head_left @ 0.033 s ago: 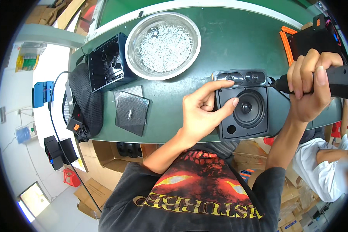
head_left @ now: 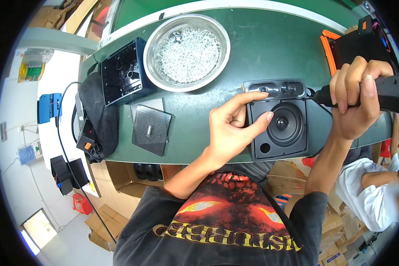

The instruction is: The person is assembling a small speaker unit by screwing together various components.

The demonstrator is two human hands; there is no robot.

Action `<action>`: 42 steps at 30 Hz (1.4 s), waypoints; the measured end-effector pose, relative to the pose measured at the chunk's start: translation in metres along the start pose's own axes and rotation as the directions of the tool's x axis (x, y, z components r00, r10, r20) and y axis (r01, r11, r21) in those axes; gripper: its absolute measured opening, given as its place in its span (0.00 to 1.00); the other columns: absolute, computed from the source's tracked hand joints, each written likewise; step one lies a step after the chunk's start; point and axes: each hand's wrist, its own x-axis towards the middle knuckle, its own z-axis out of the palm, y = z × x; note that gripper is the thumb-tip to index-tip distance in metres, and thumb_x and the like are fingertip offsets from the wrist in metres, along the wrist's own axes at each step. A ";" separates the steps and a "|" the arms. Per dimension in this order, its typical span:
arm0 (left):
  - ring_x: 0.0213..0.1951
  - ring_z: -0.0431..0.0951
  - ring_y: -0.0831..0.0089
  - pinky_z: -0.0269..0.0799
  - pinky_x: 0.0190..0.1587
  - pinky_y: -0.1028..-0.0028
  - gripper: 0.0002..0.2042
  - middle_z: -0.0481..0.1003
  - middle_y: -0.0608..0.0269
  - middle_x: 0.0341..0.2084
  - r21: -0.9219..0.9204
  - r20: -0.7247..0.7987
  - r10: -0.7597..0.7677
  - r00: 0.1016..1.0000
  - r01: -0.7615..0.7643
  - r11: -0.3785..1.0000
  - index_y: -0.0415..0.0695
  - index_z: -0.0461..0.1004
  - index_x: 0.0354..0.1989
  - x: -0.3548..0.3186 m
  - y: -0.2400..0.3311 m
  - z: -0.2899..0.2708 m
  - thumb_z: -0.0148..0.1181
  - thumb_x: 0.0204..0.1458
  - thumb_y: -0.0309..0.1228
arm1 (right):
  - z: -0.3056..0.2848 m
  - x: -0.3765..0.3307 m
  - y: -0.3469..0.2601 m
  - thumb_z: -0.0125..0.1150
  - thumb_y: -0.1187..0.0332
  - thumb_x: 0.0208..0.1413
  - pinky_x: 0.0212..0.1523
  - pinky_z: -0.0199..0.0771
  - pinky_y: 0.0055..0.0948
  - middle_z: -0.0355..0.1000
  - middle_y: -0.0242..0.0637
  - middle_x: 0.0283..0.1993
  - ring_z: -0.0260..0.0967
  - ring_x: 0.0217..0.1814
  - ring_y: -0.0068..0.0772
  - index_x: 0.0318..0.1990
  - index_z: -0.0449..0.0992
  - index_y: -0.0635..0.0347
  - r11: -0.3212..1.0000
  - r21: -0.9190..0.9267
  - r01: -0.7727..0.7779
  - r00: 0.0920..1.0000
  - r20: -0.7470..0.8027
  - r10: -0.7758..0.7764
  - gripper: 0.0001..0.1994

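A black speaker box point(head_left: 258, 128) lies face up near the table's front edge, with one large round cone and a panel with two small drivers above it. My left hand point(head_left: 228, 126) grips its left side, index fingertip on the upper panel and thumb at the cone's rim. In my right hand point(head_left: 359, 91) is a black power screwdriver point(head_left: 392, 95), held level with fingers wrapped round it. Its tip meets the speaker's right edge, by the seam under the upper panel. Whether a screw sits at the tip is too small to tell.
A steel bowl point(head_left: 149, 66) full of small screws stands at the back, beside an open black box point(head_left: 139, 86) with small parts. Perforated grilles point(head_left: 150, 128) and a black mesh bag point(head_left: 102, 119) lie left. Orange-edged black equipment point(head_left: 359, 46) stands far right; another person point(head_left: 368, 188) is lower right.
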 end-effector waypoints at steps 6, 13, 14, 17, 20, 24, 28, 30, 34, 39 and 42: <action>0.20 0.47 0.91 0.40 0.26 0.81 0.23 0.51 0.84 0.17 0.010 0.010 0.014 1.000 -0.014 1.000 0.43 0.82 0.59 -0.001 0.000 0.000 0.77 0.52 0.23 | -0.014 -0.004 -0.041 0.53 0.58 0.67 0.29 0.64 0.26 0.63 0.28 0.28 0.59 0.22 0.20 0.46 0.70 0.58 0.954 0.296 0.049 0.997 -0.067 -0.031 0.13; 0.19 0.49 0.89 0.42 0.25 0.79 0.36 0.50 0.83 0.15 0.039 0.117 0.025 0.993 -0.030 0.999 0.45 0.75 0.69 -0.037 0.002 -0.018 0.80 0.47 0.27 | 0.025 -0.038 -0.028 0.55 0.56 0.67 0.31 0.64 0.24 0.61 0.27 0.29 0.58 0.23 0.19 0.52 0.66 0.57 0.945 0.318 -0.076 0.995 0.083 0.052 0.16; 0.19 0.49 0.89 0.42 0.24 0.79 0.37 0.50 0.82 0.15 0.032 0.126 0.023 0.992 -0.027 0.999 0.46 0.75 0.70 -0.038 -0.001 -0.020 0.80 0.47 0.28 | 0.034 -0.040 -0.022 0.55 0.56 0.67 0.31 0.64 0.24 0.61 0.27 0.29 0.58 0.23 0.18 0.52 0.66 0.56 0.945 0.315 -0.088 0.992 0.115 0.054 0.16; 0.18 0.49 0.87 0.43 0.24 0.79 0.38 0.50 0.80 0.15 0.006 0.131 0.050 0.990 -0.051 0.999 0.48 0.75 0.70 -0.039 -0.009 -0.019 0.80 0.46 0.29 | 0.053 -0.041 -0.012 0.55 0.56 0.70 0.28 0.63 0.26 0.61 0.28 0.28 0.57 0.22 0.19 0.53 0.67 0.55 0.949 0.289 -0.128 0.979 0.189 0.075 0.15; 0.18 0.49 0.87 0.43 0.24 0.79 0.38 0.51 0.79 0.14 -0.024 0.131 0.071 0.989 -0.068 0.997 0.49 0.75 0.70 -0.038 -0.014 -0.018 0.80 0.46 0.30 | 0.060 -0.038 -0.013 0.56 0.57 0.70 0.27 0.64 0.27 0.61 0.29 0.28 0.58 0.21 0.21 0.53 0.67 0.56 0.952 0.261 -0.161 0.970 0.222 0.103 0.14; 0.19 0.49 0.87 0.43 0.23 0.79 0.38 0.51 0.79 0.15 -0.039 0.124 0.072 0.990 -0.067 0.997 0.49 0.75 0.69 -0.038 -0.015 -0.017 0.80 0.45 0.30 | 0.062 -0.037 -0.019 0.58 0.60 0.69 0.26 0.66 0.30 0.62 0.31 0.28 0.59 0.21 0.23 0.53 0.66 0.56 0.965 0.196 -0.174 0.964 0.236 0.126 0.14; 0.19 0.50 0.87 0.44 0.23 0.79 0.37 0.51 0.79 0.15 -0.044 0.121 0.077 0.990 -0.072 0.996 0.49 0.76 0.69 -0.038 -0.016 -0.017 0.80 0.45 0.29 | 0.071 -0.038 -0.020 0.59 0.63 0.68 0.25 0.67 0.32 0.63 0.33 0.27 0.58 0.20 0.25 0.52 0.64 0.58 0.981 0.117 -0.158 0.956 0.268 0.121 0.14; 0.19 0.50 0.87 0.44 0.23 0.79 0.37 0.51 0.79 0.15 -0.048 0.126 0.069 0.990 -0.063 0.997 0.49 0.76 0.68 -0.037 -0.016 -0.017 0.81 0.45 0.29 | 0.077 -0.037 -0.021 0.59 0.64 0.68 0.23 0.68 0.32 0.63 0.34 0.27 0.58 0.19 0.25 0.50 0.63 0.59 0.985 0.061 -0.161 0.954 0.266 0.139 0.13; 0.19 0.50 0.87 0.46 0.23 0.79 0.37 0.52 0.79 0.15 -0.062 0.130 0.040 0.991 -0.033 0.998 0.49 0.77 0.68 -0.036 -0.015 -0.017 0.80 0.44 0.28 | 0.087 -0.035 -0.024 0.61 0.69 0.66 0.22 0.68 0.32 0.63 0.36 0.25 0.57 0.18 0.25 0.47 0.61 0.60 0.984 0.056 -0.169 0.957 0.249 0.150 0.13; 0.19 0.51 0.87 0.46 0.23 0.80 0.37 0.52 0.79 0.14 -0.079 0.128 0.038 0.991 -0.028 0.996 0.49 0.77 0.68 -0.037 -0.013 -0.017 0.80 0.44 0.27 | 0.093 -0.034 -0.022 0.67 0.66 0.64 0.21 0.67 0.30 0.63 0.34 0.25 0.58 0.18 0.24 0.47 0.61 0.58 0.989 0.040 -0.140 0.964 0.234 0.127 0.17; 0.19 0.51 0.87 0.46 0.23 0.79 0.37 0.52 0.79 0.14 -0.075 0.126 0.047 0.991 -0.038 0.996 0.49 0.76 0.68 -0.036 -0.014 -0.017 0.80 0.44 0.27 | 0.091 -0.034 -0.019 0.64 0.60 0.64 0.21 0.64 0.25 0.62 0.30 0.25 0.57 0.18 0.20 0.47 0.64 0.57 0.989 0.007 -0.146 0.967 0.212 0.141 0.16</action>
